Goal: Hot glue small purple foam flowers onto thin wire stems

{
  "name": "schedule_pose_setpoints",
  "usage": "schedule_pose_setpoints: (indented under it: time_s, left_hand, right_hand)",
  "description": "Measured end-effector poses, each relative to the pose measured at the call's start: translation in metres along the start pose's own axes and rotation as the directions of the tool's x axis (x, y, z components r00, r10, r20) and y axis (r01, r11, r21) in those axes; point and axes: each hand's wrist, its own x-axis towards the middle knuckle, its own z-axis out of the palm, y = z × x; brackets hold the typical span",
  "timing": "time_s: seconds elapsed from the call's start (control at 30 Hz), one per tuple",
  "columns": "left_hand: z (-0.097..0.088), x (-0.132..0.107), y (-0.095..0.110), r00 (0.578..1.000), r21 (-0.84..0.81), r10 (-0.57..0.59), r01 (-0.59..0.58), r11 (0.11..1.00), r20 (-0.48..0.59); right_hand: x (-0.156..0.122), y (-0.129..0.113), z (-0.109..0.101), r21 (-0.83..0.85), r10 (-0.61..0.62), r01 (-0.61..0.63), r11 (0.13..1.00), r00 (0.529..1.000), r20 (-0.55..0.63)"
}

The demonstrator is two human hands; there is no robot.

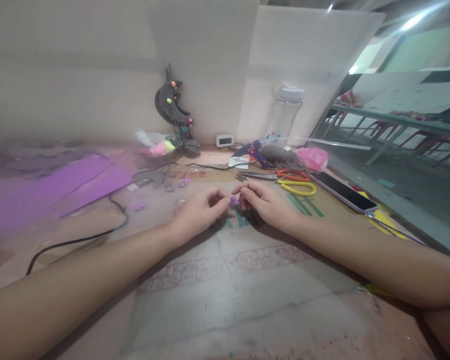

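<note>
From my remote post, I see the left hand [204, 210] pinching a small purple piece [234, 201] near the orange-handled scissors [274, 176]; the right hand [264, 202] curls narrowly beside it, its grip unclear. I judge a light, steady pinch best against creasing.

Light is dim and hazy around the small white clock [225, 140]. Far to the right of the clock and above it, a ceiling light [416, 20] glares in a white streak. Left of the clock, the purple sheets [82, 182] smear into heavy blur. In front of it, the worktop [217, 310] bears a pale sheen, with soft shadows beneath the hands [264, 202]; the small purple piece [234, 201] there looks indistinct. Right of the clock, the far table [397, 120] slants, stretched by edge distortion.
</note>
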Motion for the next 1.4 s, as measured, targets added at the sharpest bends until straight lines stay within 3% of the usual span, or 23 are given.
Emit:
schedule_pose_setpoints:
  time_s: [0.23, 0.57, 0.83, 1.03, 1.4]
  left_hand:
    - [0.0, 0.002, -0.002, 0.999, -0.015, -0.018, 0.018, 1.0, -0.027]
    - [0.0, 0.002, -0.001, 0.997, -0.013, -0.058, 0.057, 0.998, -0.048]
    - [-0.001, 0.003, 0.0, 0.998, 0.016, -0.029, 0.03, 0.999, -0.06]
    - [-0.001, 0.0, 0.004, 0.997, 0.162, -0.004, 0.016, 0.987, -0.073]
    - [0.0, -0.002, 0.008, 0.997, 0.245, 0.035, -0.016, 0.97, -0.073]
  right_hand:
    - [0.002, -0.001, 0.0, 0.074, 0.074, -0.071, 0.995, 0.996, -0.042]
    - [0.003, 0.004, 0.004, 0.151, 0.066, -0.06, 0.987, 0.997, -0.037]
    - [0.002, 0.001, 0.002, 0.09, 0.018, -0.017, 0.996, 1.0, -0.014]
    - [0.002, -0.004, 0.006, -0.009, 0.047, -0.047, 0.999, 0.999, 0.012]
    - [0.0, -0.01, 0.005, -0.131, 0.063, -0.058, 0.99, 0.997, 0.034]
